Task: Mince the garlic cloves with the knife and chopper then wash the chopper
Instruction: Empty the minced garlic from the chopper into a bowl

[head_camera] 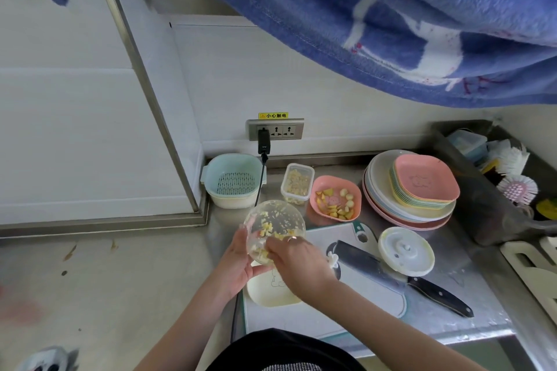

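Note:
My left hand [238, 262] grips the clear chopper bowl [271, 220], tilted over a cream dish [271, 295] on the white cutting board [361, 295]. Minced garlic clings to the bowl's inside. My right hand [298, 262] reaches into the bowl with curled fingers; what the fingertips touch is hidden. The chopper lid [405, 251] lies on the board's right side, resting on the cleaver [391, 274], whose black handle points right. A small white blade piece [332, 259] lies by my right wrist.
A pink dish [334, 199] with garlic cloves and a clear box [297, 184] of mince stand behind the board. A teal colander basket [233, 181] sits at the corner under a socket [275, 129]. Stacked plates [413, 190] and a sink [497, 190] with brushes are right.

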Demonstrator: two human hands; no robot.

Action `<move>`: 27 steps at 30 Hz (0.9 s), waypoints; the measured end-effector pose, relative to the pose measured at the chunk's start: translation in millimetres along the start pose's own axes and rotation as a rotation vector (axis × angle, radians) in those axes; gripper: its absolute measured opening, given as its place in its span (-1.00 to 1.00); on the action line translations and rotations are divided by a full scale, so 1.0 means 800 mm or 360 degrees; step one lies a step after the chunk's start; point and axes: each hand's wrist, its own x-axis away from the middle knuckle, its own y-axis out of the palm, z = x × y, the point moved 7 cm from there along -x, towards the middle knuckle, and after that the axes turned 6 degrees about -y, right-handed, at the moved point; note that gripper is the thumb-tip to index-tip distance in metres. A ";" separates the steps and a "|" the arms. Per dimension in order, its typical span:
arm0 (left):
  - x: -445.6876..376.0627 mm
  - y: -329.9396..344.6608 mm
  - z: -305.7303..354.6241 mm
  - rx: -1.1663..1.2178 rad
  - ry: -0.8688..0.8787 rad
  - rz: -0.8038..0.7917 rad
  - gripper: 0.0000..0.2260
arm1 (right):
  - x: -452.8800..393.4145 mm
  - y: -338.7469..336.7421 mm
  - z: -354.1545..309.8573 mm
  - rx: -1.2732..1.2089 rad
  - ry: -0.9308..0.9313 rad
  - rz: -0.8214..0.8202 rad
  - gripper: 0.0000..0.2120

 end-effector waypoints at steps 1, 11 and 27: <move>-0.001 -0.001 0.002 0.0015 -0.0006 0.0028 -0.63 | 0.007 0.009 -0.001 0.0013 -0.0011 -0.0059 -0.86; 0.002 -0.007 -0.007 0.0002 -0.0087 0.0124 -0.59 | -0.039 -0.038 0.018 -0.0379 0.0399 0.0422 -0.85; 0.002 -0.018 0.001 -0.0021 -0.0077 0.0126 -0.56 | -0.016 -0.011 0.011 -0.0121 0.0071 -0.0165 -0.84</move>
